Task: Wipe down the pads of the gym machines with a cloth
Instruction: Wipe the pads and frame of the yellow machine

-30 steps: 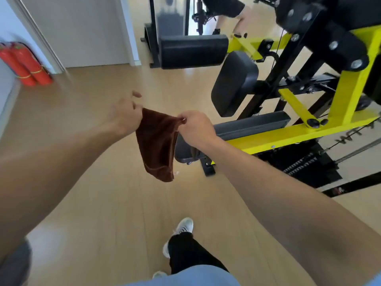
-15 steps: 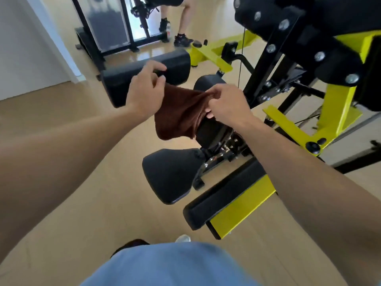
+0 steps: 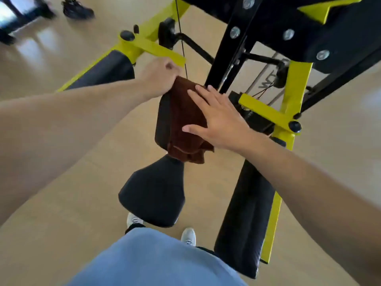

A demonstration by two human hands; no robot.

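Observation:
A brown cloth (image 3: 185, 122) lies draped over the black back pad (image 3: 162, 120) of a yellow and black gym machine. My left hand (image 3: 159, 78) is closed on the cloth's top edge at the top of the pad. My right hand (image 3: 218, 118) lies flat on the cloth with fingers spread, pressing it to the pad. Below hangs the cloth's loose end, just above the black seat pad (image 3: 153, 195). A long black pad (image 3: 245, 215) runs along the yellow beam at the right, and another black roller pad (image 3: 107, 71) sits at the upper left.
The machine's yellow frame (image 3: 296, 87) and black upright (image 3: 231, 44) with a thin cable stand close behind my hands. Wooden floor (image 3: 61, 193) spreads to the left. Another person's dark shoes (image 3: 77, 9) are at the top left. My white shoes (image 3: 188, 236) stand under the seat.
I have stepped closer to the machine. The cloth went from hanging between both hands to lying on the back pad, and my right hand opened flat on it.

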